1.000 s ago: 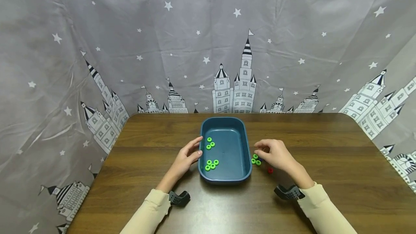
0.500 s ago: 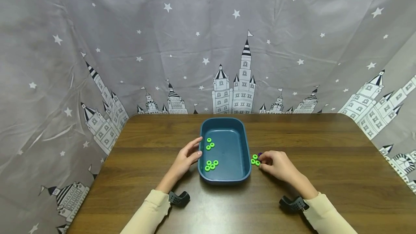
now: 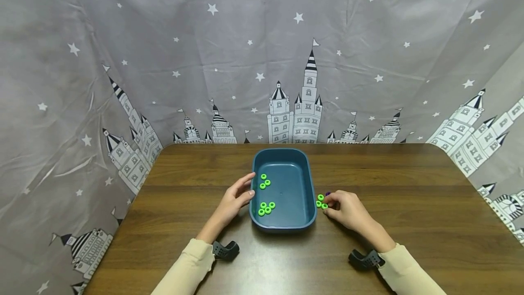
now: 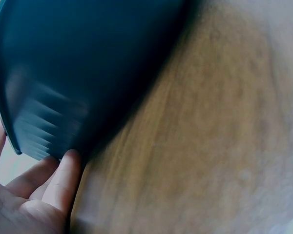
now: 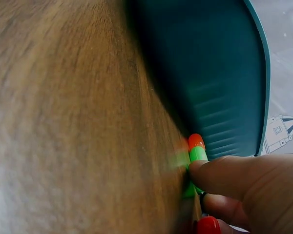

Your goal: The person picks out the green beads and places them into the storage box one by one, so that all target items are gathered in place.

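My left hand (image 3: pixel 232 201) is at the left side of a dark teal tub (image 3: pixel 282 229), its fingertips and thumb at the rim. In the left wrist view, its fingers (image 4: pixel 63 180) touch the tub's outer wall. Small bright green rings (image 3: pixel 268 210) lie inside along the left. To the right of the tub, my right hand (image 3: pixel 347 211) is low over the table with bent fingers, right at a cluster of green rings (image 3: pixel 319 204). In the right wrist view, the thumb meets a green ring (image 5: pixel 198 154); I cannot tell whether the fingers pinch anything. A red ring (image 5: pixel 208 225) shows below them.
A purple ring (image 3: pixel 328 194) lies just beyond the right hand's fingertips. The brown wooden table (image 3: pixel 409 185) extends to both sides. Behind it hangs a grey curtain (image 3: pixel 229 58) printed with castles and stars. Each wrist wears a black strap (image 3: pixel 365 259).
My right hand has come down and toward me, next to the green rings, then shifted slightly left. It now covers the red ring seen earlier. The left hand and the tub stay put.
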Tool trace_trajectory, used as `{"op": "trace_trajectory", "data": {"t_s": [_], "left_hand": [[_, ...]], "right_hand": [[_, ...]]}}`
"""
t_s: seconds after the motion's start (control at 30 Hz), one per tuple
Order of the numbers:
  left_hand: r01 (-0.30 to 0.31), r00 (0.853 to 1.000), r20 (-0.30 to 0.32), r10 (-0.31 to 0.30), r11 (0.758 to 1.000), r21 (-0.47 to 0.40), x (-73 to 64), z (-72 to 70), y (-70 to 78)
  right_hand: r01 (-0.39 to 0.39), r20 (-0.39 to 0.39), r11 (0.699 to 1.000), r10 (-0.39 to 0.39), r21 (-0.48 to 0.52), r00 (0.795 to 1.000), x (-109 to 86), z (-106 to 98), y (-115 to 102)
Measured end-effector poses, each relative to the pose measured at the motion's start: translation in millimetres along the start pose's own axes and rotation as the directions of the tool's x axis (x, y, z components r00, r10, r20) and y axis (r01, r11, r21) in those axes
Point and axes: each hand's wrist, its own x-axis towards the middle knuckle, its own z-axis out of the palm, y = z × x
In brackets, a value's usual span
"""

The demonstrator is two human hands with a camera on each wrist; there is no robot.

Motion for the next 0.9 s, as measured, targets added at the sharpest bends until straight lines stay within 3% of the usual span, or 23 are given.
{"op": "trace_trajectory", "data": {"t_s": [0.57, 0.9], "left_hand": [[-0.006, 1.0, 0.002, 0.006, 1.0, 0.014, -1.0, 0.2, 0.5], [0.006, 1.0, 0.0, -0.006, 1.0, 0.02, 0.0, -0.4, 0.0]], "right_hand": [[-0.013, 0.018, 1.0, 0.013, -0.018, 1.0, 2.0, -6, -3], [0.004, -0.053, 1.0, -0.005, -0.021, 0.999, 19.0, -29, -12]]}}
